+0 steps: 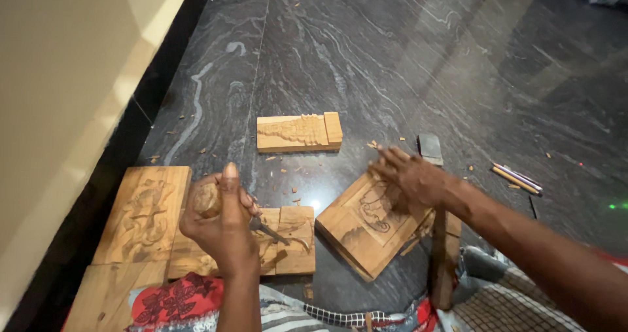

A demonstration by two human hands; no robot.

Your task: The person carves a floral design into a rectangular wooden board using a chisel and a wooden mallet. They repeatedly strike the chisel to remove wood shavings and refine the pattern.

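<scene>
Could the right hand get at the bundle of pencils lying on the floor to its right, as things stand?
Probably yes. The right hand rests flat on the carved panel holding nothing, and only bare dark floor lies between it and the pencils.

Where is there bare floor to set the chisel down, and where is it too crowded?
Free: the dark stone floor beyond the small carved block, and the strip between that block and the pencils. Crowded: around the left hand with its chisel, the carved panels, and the tilted panel under the right hand.
</scene>
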